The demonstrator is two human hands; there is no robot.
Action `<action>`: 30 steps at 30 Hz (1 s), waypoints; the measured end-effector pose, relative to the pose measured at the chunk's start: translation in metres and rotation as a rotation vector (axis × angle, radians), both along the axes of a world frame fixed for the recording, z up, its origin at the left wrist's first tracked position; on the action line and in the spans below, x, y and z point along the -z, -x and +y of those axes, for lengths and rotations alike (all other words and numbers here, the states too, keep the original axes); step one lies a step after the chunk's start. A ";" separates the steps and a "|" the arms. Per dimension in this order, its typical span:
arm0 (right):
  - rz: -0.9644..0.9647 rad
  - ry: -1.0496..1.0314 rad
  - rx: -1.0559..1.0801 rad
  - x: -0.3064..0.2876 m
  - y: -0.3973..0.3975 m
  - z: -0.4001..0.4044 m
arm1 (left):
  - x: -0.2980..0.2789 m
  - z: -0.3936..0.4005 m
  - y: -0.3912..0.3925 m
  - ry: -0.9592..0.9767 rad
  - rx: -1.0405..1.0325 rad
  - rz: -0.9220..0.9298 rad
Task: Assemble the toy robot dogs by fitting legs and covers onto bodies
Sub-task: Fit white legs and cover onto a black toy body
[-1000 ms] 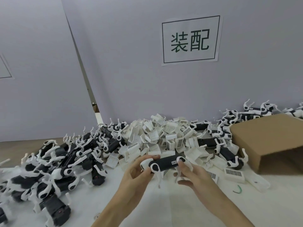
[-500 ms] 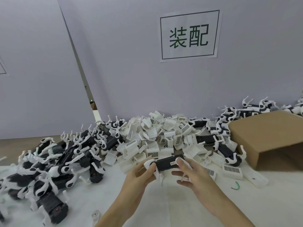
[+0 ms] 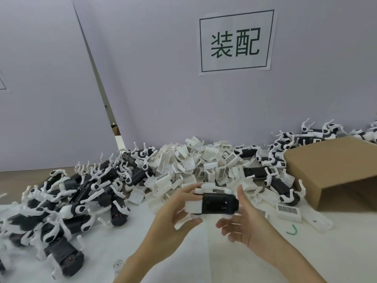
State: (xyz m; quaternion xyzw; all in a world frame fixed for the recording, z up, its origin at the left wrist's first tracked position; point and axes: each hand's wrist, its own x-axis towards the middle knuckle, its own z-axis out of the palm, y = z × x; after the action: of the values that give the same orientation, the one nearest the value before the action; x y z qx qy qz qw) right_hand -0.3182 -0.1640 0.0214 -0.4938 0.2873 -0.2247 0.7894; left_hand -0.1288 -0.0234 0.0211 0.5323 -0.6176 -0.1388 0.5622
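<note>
White tabletop (image 3: 204, 252): left hand (image 3: 173, 217) grips a black toy dog body (image 3: 219, 204) with white fittings; right hand (image 3: 244, 223), blurred, fingers spread beside it.

Both forearms rose from the near edge and converged toward the middle. The left hand (image 3: 175, 217) was raised with its palm turned right — thumb up along the far side, fingers curled below, pinching the left end of the toy body (image 3: 216, 203). The right hand (image 3: 246, 223) sat just right of it, palm facing left, its fingers mostly straight and spread; the upper finger touched the body's right end while the lower fingers — blurred — hung under it.
</note>
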 end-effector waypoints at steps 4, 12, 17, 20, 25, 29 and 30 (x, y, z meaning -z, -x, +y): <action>-0.135 -0.111 0.062 0.001 -0.004 0.001 | 0.008 -0.004 0.003 0.010 -0.071 -0.277; -0.213 0.246 0.048 0.006 -0.003 0.007 | 0.020 -0.012 0.012 -0.268 -0.090 0.516; -0.150 0.416 0.019 0.008 -0.003 0.011 | 0.020 -0.011 0.014 -0.163 -0.085 0.487; -0.131 0.400 0.061 0.006 -0.006 0.014 | 0.017 -0.011 0.011 -0.146 -0.078 0.462; -0.106 0.156 0.239 0.003 -0.012 0.012 | 0.019 -0.006 0.007 -0.180 -0.097 0.003; 0.135 0.234 0.181 0.002 -0.005 0.006 | 0.023 -0.012 0.002 -0.109 -0.209 -0.247; 0.195 0.270 0.164 0.003 -0.004 0.005 | 0.023 -0.013 0.001 -0.107 -0.233 -0.233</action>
State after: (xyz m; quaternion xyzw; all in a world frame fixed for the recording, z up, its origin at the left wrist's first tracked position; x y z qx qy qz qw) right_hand -0.3139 -0.1592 0.0188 -0.5897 0.3688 -0.2762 0.6633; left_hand -0.1301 -0.0360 -0.0018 0.6420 -0.6043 -0.0425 0.4700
